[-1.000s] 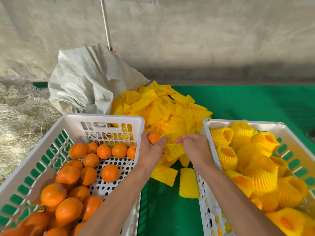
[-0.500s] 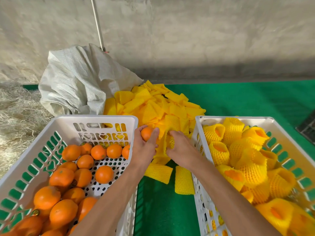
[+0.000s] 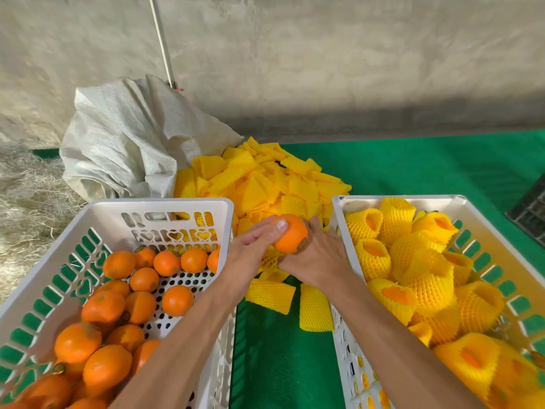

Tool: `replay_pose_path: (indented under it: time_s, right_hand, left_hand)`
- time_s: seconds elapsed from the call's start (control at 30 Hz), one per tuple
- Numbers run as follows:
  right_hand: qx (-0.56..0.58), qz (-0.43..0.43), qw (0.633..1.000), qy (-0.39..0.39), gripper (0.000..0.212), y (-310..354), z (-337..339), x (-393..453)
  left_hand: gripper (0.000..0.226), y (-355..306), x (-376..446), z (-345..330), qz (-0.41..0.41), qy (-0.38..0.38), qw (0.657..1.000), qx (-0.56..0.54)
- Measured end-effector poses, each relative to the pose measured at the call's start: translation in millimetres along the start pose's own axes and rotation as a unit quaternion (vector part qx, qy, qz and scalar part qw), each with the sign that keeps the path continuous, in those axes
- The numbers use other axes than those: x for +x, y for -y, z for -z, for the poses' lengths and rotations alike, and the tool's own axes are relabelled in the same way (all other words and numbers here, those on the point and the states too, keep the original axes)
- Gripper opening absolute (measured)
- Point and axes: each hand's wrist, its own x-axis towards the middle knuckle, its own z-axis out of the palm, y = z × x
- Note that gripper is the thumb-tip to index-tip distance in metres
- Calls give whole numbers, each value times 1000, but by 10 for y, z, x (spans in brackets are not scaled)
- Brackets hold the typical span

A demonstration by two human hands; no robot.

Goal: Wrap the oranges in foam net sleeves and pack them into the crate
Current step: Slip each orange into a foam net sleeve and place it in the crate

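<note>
Progress: right crate [image 3: 339,214] holds many sleeved oranges; left crate [image 3: 227,208] still stocked | left hand [image 3: 250,255] grips bare orange [image 3: 290,233] between crates | right hand [image 3: 317,258] pinches foam sleeve [image 3: 269,258] beneath.

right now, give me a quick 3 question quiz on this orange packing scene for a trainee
1. True or false: the orange held between the two hands is already fully inside a foam net sleeve.
2. Multiple choice: where do the wrapped oranges lie? A) in the crate on the left B) in the crate on the right C) on the green mat between the crates
3. Fill in: the heap of unused yellow sleeves lies beside a white woven ____.

Key
1. False: the orange's skin is bare on top; the left hand and right hand hold it over a sleeve.
2. B, the right crate; the left crate holds bare oranges.
3. sack
</note>
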Motion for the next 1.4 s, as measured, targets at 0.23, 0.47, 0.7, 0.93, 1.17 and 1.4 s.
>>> replay_pose_path:
  time_s: [0.23, 0.47, 0.7, 0.93, 1.17, 1.4]
  right_hand:
    - [146, -6, 986, 78, 79, -30, -22, 7]
    - [180, -2, 981, 70, 71, -31, -99, 90]
    - [155, 30, 985, 63, 59, -74, -132, 142]
    - [141, 69, 986, -56, 38, -97, -40, 160]
    - [175, 136, 967, -126, 12, 34, 15, 48]
    - [256, 114, 952, -123, 51, 67, -1, 47]
  left_hand:
    - [76, 4, 12, 41, 72, 66, 995, -7]
    - [86, 16, 38, 52, 96, -10, 995, 14]
    - [81, 63, 70, 36, 84, -109, 989, 62]
    - [68, 85, 58, 44, -40, -157, 985, 64]
    - [54, 114, 57, 1, -127, -237, 947, 174]
    - [49, 114, 61, -4, -101, -187, 971, 107]
